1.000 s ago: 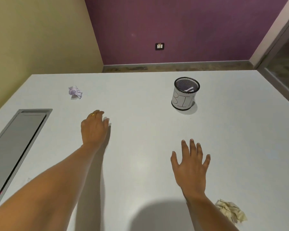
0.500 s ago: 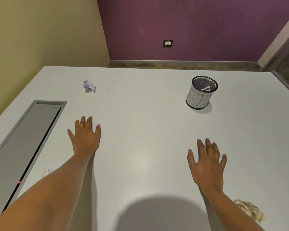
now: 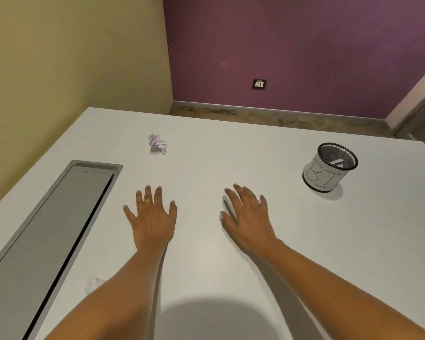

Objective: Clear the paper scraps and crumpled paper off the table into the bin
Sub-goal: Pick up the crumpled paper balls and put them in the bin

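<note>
A small black mesh bin [image 3: 329, 166] with a white paper label stands at the right of the white table [image 3: 231, 155]; a white scrap shows inside it. A crumpled pale purple paper [image 3: 156, 143] lies far left of centre. Another pale paper scrap [image 3: 93, 283] peeks out beside my left forearm. My left hand [image 3: 152, 217] lies flat on the table, fingers spread, holding nothing, a gold ring on one finger. My right hand [image 3: 247, 217] hovers low over the table with fingers apart, holding nothing, well left of the bin.
A long grey recessed cable tray [image 3: 47, 236] with a lid runs along the table's left side. Beyond the table's far edge are the floor, a yellow wall and a purple wall with a socket [image 3: 259, 84].
The view has swung left, so the bin sits further right and the crumpled paper by my right forearm has left the frame. My right hand has moved left, closer to my left hand.
</note>
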### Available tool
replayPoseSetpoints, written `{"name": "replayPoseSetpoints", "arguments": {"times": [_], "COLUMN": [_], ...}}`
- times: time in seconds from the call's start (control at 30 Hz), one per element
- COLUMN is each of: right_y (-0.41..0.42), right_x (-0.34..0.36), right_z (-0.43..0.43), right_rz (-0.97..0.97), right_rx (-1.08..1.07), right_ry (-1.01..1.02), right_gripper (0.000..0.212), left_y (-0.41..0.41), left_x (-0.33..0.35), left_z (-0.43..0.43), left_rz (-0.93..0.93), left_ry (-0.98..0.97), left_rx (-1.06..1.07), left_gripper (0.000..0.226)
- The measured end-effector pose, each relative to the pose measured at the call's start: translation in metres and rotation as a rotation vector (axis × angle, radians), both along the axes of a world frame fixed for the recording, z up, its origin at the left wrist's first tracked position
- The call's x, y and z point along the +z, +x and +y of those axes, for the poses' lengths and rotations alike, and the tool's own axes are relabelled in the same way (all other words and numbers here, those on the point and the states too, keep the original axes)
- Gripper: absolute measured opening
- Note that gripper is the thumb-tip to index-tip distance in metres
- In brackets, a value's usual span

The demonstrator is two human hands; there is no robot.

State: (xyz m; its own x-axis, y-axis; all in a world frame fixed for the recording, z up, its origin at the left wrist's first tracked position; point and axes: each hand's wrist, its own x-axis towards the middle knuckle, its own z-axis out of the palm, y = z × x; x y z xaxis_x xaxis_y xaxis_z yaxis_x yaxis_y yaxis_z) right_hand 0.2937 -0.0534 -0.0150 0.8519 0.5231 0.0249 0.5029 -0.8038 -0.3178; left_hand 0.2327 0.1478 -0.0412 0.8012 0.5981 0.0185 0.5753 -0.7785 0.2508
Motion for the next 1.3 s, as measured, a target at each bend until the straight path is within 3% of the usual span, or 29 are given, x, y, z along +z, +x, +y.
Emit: {"name": "replayPoseSetpoints", "arguments": {"times": [0.2, 0.33, 0.57, 0.67, 0.77, 0.87, 1.13, 1.3], "right_y": [0.06, 0.083, 0.106, 0.114, 0.115, 0.111, 0.092, 0.062], "right_x": [0.008, 0.015, 0.023, 0.024, 0.014, 0.01, 0.016, 0.013], "right_z": [0.143, 0.202, 0.247, 0.249, 0.243, 0.23, 0.176, 0.113], "right_rz": [-0.072, -0.13, -0.135, 0.04, 0.107, 0.128, 0.174, 0.051], "right_rx": [0.306, 0.32, 0.271, 0.212, 0.202, 0.209, 0.238, 0.226], "right_ry": [-0.043, -0.025, -0.1, -0.108, -0.033, 0.112, 0.198, 0.341], "right_gripper": [0.054, 0.05, 0.069, 0.069, 0.039, 0.049, 0.022, 0.014], "left_y": [0.002, 0.002, 0.001, 0.001, 0.002, 0.003, 0.001, 0.001], "left_x": [-0.005, -0.005, -0.005, -0.003, -0.004, -0.004, -0.004, -0.001], "left_z": [0.001, 0.0, 0.002, 0.0, 0.002, -0.001, -0.001, -0.001], "left_rz": [-0.01, -0.012, 0.055, 0.076, 0.041, 0.013, -0.004, -0.013], "left_ry": [0.045, 0.062, 0.08, 0.085, 0.058, 0.05, 0.056, 0.028], "left_rx": [0.011, 0.018, -0.007, -0.018, -0.002, 0.018, 0.018, 0.005], "left_gripper": [0.058, 0.058, 0.065, 0.065, 0.06, 0.058, 0.057, 0.056]}}
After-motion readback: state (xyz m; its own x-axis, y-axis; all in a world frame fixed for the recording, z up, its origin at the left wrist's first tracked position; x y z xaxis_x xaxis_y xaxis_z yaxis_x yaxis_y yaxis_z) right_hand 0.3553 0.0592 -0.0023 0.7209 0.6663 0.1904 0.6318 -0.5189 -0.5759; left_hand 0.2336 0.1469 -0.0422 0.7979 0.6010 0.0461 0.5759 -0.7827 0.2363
